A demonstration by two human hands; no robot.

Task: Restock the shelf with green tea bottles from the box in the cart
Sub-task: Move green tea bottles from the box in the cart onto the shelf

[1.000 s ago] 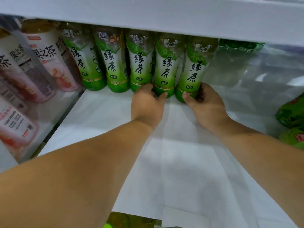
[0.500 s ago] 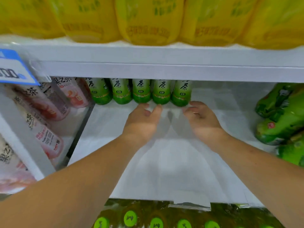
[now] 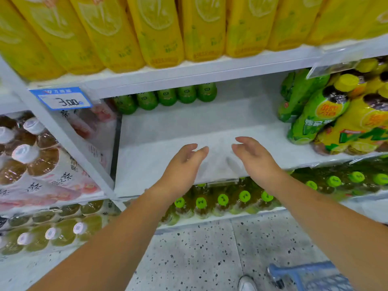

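Several green tea bottles (image 3: 167, 97) stand in a row at the very back of the white middle shelf (image 3: 159, 135); only their lower parts show under the shelf above. My left hand (image 3: 182, 164) and my right hand (image 3: 255, 158) hover side by side over the shelf's front edge, fingers apart and slightly curled, holding nothing. Both are well in front of the bottles. A corner of the blue cart (image 3: 306, 276) shows at the bottom right; the box in it is out of sight.
Yellow bottles (image 3: 159, 30) fill the shelf above. Peach tea bottles (image 3: 42, 164) sit left, green and yellow bottles (image 3: 327, 114) right. Green-capped bottles (image 3: 222, 200) line the shelf below. A blue price tag (image 3: 62, 98), speckled floor (image 3: 193, 255) and a white shoe (image 3: 246, 284) show.
Both hands let go of the green tea bottles at the back and drew out to the shelf's front edge. The view pulled back and up, so the upper and lower shelves appear.
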